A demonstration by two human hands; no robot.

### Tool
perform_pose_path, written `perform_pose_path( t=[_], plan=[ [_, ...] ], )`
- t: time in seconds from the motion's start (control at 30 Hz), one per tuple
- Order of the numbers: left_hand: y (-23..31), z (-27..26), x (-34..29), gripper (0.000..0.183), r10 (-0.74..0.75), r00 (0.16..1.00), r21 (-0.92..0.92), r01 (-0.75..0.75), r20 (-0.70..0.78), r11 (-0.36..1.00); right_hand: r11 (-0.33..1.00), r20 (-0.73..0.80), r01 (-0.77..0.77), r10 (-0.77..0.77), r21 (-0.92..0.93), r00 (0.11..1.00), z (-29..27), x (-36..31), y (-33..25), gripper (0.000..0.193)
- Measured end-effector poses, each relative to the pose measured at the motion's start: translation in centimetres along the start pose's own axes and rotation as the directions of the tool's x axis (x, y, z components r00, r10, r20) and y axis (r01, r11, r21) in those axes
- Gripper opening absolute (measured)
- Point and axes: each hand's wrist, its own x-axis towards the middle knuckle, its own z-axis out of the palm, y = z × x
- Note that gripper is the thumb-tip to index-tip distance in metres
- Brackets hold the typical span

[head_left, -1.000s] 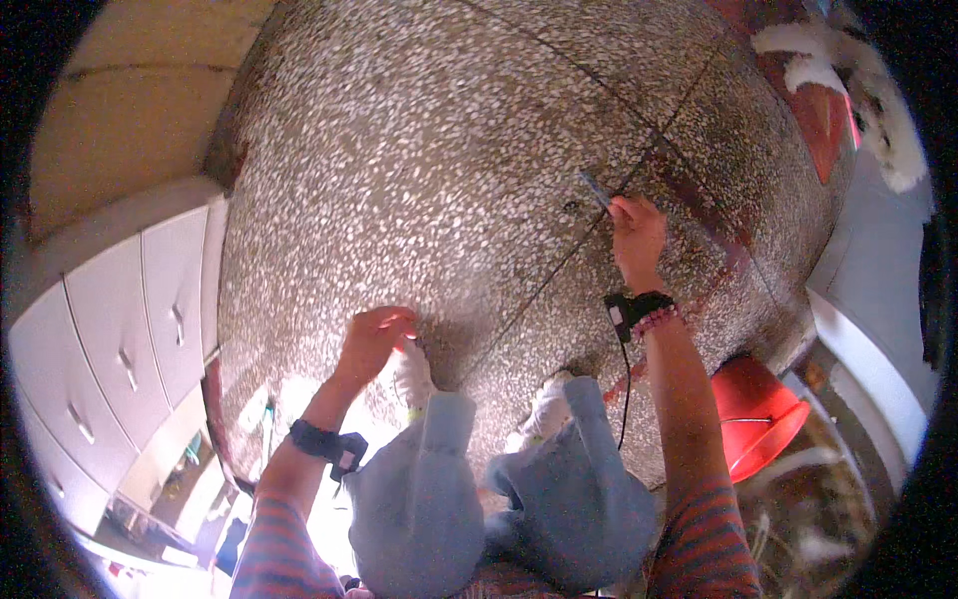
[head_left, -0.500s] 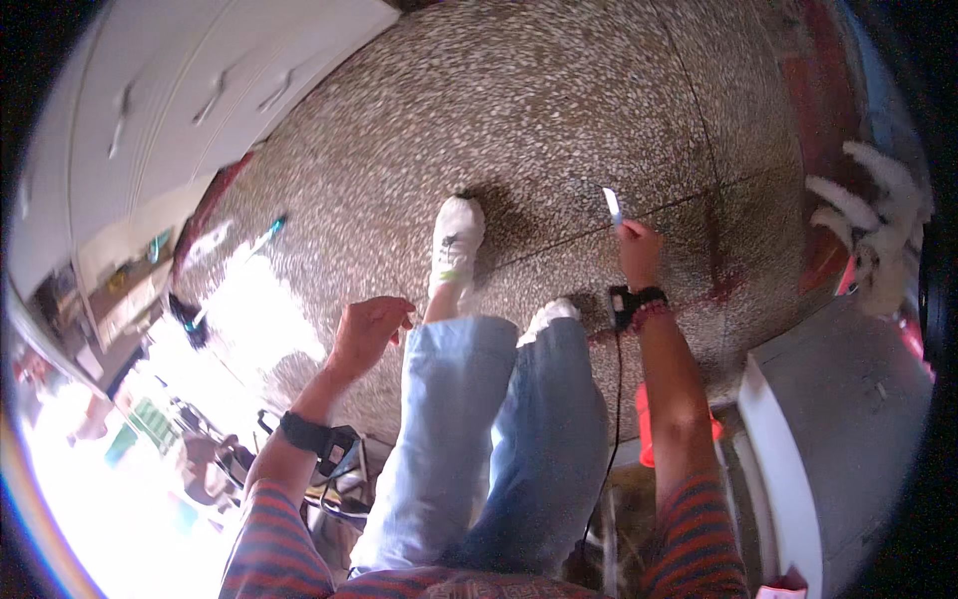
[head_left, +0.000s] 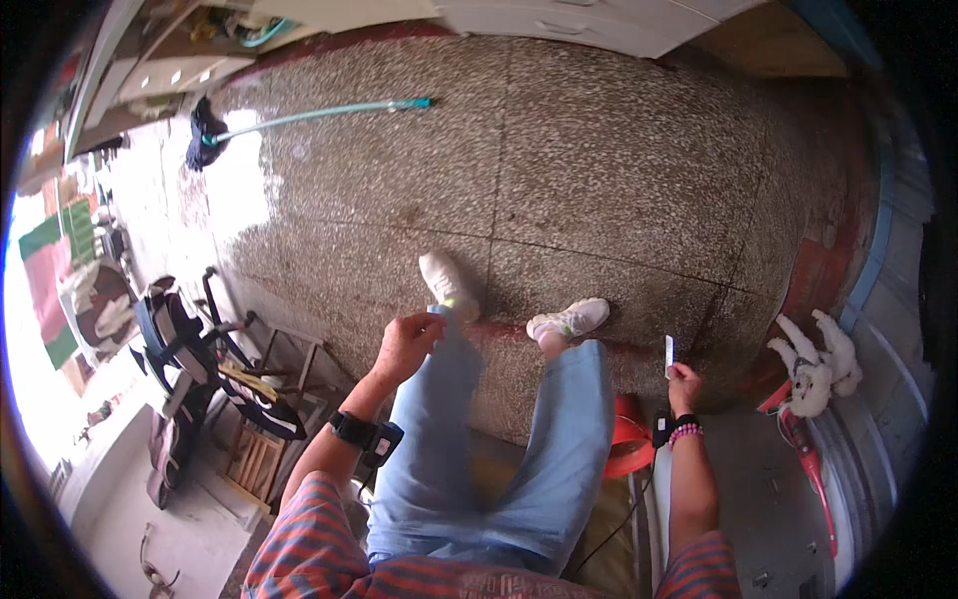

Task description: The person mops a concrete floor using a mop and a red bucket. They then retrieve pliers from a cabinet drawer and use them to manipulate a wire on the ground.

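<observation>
The right hand (head_left: 684, 381) is closed around a small flat white card-like piece (head_left: 669, 355), pinched between thumb and fingers so that it stands upright above the knuckles; what the piece is cannot be made out. On this wrist there are a pink bead bracelet (head_left: 685, 432) and a black strap with a small black device (head_left: 661, 427), from which a thin black cable hangs down. The left hand (head_left: 404, 344) is loosely curled and holds nothing; its fingertips lie just at the knee of the light blue jeans (head_left: 439, 439), and it is hard to tell if they touch the cloth. The left wrist carries a black wrist device (head_left: 361, 434).

Beyond the hands, two white sneakers (head_left: 451, 284) stand on the speckled grey stone floor (head_left: 599, 170), which is open far ahead. A red plastic stool (head_left: 627, 439) is partly hidden behind the right leg. A small white fluffy dog (head_left: 813, 369) is near the right edge. A mop with a teal handle (head_left: 299, 118) lies far off at the upper left.
</observation>
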Motion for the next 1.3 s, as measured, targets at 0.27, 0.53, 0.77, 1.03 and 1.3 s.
perform_pose_path(
  t=[0.27, 0.53, 0.77, 1.03, 1.3],
  plan=[
    [-9.5, -12.4, -9.9, 0.019, 0.046, 0.96, 0.222, 0.018, -0.277, 0.975, 0.99, 0.101, -0.119, 0.112, 0.074, 0.989, 2.1, -7.0, -10.2, 0.02],
    [-20.7, -17.3, -21.3, 0.018, -0.256, 0.824, -0.247, 0.146, -0.506, 0.958, 0.991, 0.152, 0.131, -0.128, -0.011, 0.98, 2.1, -7.8, -28.1, 0.02],
    [-22.2, -13.1, -28.0, 0.02, -0.526, 0.791, -0.498, 0.336, -0.311, 0.8, 0.977, 0.176, 0.193, -0.176, -0.085, 0.968, 1.1, -7.8, -36.1, 0.021],
    [-20.5, -15.0, -25.1, 0.02, -0.516, 0.789, -0.688, 0.171, -0.333, 0.705, 0.981, 0.22, 0.069, -0.028, -0.181, 0.975, 0.8, -16.7, -37.1, 0.021],
    [-16.2, -19.5, -24.3, 0.023, -0.449, 0.788, -0.595, 0.134, -0.421, 0.793, 0.969, 0.303, 0.214, -0.169, -0.122, 0.938, 7.3, -15.5, -52.8, 0.025]
  ],
)
